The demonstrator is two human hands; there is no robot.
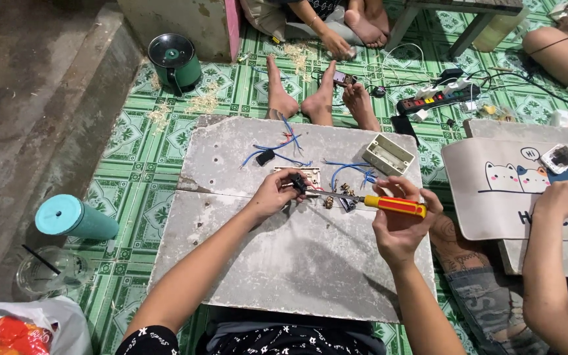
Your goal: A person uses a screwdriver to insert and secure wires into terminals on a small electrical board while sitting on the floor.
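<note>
Centrally, the left hand (pixel 272 195) pinches a small black switch part (pixel 298 182) between closed fingers, just above the grey bench (pixel 297 263). The right hand (pixel 399 227) wraps its fingers firmly around the orange-handled screwdriver (pixel 394 205), whose shaft points left with its tip at the black part. Judged from the layout, the work appears to be at a middle stage: the white switch plate (pixel 307 173) lies beside the held part, small brass fittings (pixel 336 196) rest loose near the screwdriver shaft, and blue wires (pixel 277 148) with another black piece lie unconnected farther back. A pale plastic wall box (pixel 388 154) sits open and apart, to the right. At the right edge, another person's hand (pixel 560 200) works over a cat-patterned mat (pixel 494 190).
</note>
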